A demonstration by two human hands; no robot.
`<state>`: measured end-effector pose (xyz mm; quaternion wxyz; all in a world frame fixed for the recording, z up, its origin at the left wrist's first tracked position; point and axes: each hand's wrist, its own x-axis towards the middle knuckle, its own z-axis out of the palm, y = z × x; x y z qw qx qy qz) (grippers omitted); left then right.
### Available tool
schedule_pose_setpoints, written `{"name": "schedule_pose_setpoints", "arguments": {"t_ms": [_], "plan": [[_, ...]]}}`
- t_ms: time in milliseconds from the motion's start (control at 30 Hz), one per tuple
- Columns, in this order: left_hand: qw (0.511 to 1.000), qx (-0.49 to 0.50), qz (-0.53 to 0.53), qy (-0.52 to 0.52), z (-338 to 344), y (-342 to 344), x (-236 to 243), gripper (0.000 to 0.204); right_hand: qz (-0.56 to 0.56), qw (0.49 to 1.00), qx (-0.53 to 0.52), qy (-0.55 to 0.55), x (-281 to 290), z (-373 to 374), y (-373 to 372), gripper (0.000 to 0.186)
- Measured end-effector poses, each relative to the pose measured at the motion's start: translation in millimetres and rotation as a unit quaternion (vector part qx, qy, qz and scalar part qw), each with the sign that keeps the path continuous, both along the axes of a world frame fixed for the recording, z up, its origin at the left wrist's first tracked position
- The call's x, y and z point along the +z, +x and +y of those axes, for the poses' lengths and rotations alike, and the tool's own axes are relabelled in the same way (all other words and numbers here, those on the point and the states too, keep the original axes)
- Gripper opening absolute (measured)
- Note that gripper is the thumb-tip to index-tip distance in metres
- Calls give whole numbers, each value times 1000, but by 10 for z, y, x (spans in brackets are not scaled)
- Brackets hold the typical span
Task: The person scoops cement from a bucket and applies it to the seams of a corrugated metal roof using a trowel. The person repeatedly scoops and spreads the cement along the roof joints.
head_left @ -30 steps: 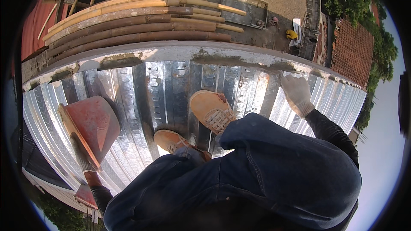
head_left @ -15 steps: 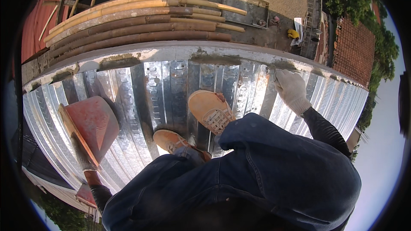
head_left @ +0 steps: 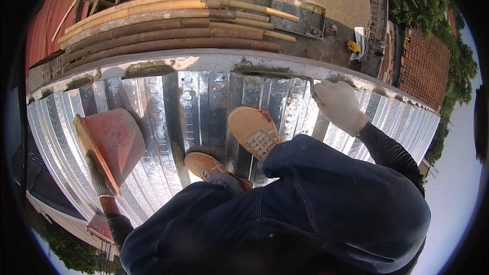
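My left hand (head_left: 97, 175), in a grey knit glove, is closed on the rim of a red scoop-shaped pan (head_left: 119, 142). The pan is tilted on its side, its worn orange edge toward my hand. In a pale glove, my right hand (head_left: 338, 104) is closed around a trowel (head_left: 313, 87), whose handle is hidden in the fist. Its thin blade is seen nearly edge-on, along patchy grey mortar at the concrete ledge (head_left: 204, 62). Below the ledge lies corrugated metal decking (head_left: 219, 97), with both my orange shoes (head_left: 253, 130) on it.
Beyond the ledge lie several bamboo poles (head_left: 168, 33). Far below, a person in yellow (head_left: 353, 47) is near a mixing trough (head_left: 300, 18) on the ground. A tiled roof (head_left: 425, 66) stands to the right. Another red piece (head_left: 101, 226) shows beside my left forearm.
My right hand has shifted slightly left, and the trowel's blade now shows along the ledge. The view has shifted a little; the red pan stays in my left hand.
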<state>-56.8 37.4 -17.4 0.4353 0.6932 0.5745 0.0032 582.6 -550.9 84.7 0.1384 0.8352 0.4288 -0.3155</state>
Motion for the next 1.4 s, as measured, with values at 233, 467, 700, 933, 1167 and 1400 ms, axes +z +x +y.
{"name": "schedule_pose_setpoints", "arguments": {"t_ms": [233, 467, 700, 933, 1167, 1400], "plan": [[996, 72, -32, -48, -165, 289, -3, 88, 6, 999, -26, 19, 272, -159, -62, 16], [996, 78, -26, -17, -119, 87, 81, 87, -5, 996, -26, 91, -53, 246, 8, 15], [959, 227, -108, -132, -307, 671, 111, 87, -18, 998, 34, 43, -213, 206, -179, 10], [996, 82, -36, -19, -130, 192, 38, 86, -21, 999, 33, 9, 267, 316, -215, 12], [998, 56, -17, -8, -48, 103, 19, 86, -53, 996, -10, 67, -32, 424, -122, 13], [962, 211, -100, -139, -345, 762, 132, 85, -69, 992, -3, 104, -267, -176, 110, 13]]}}
